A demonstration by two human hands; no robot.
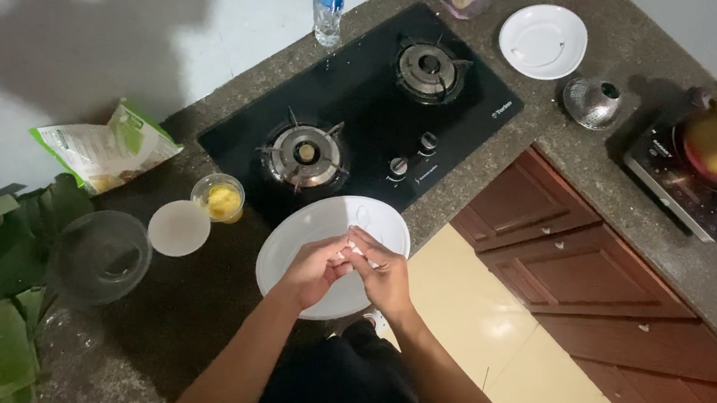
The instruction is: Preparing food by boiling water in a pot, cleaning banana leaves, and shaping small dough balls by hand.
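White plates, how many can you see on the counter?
2. One large white plate lies under the person's hands by the stove's front edge; a smaller white plate sits behind the stove, near the back wall. None seem hidden.

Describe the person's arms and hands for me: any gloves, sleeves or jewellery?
Both arms are bare up to the frame's edge, with no sleeves showing. The left hand and right hand wear no gloves. No watch, bracelet or ring is visible, though the fingers are too small to be sure.

Both forearms reached forward from bottom of frame, converging. Left hand (312, 270) and right hand (384, 272) met at the fingertips, fingers curled inward, pinching together on something small and pale; thumbs hard to tell.
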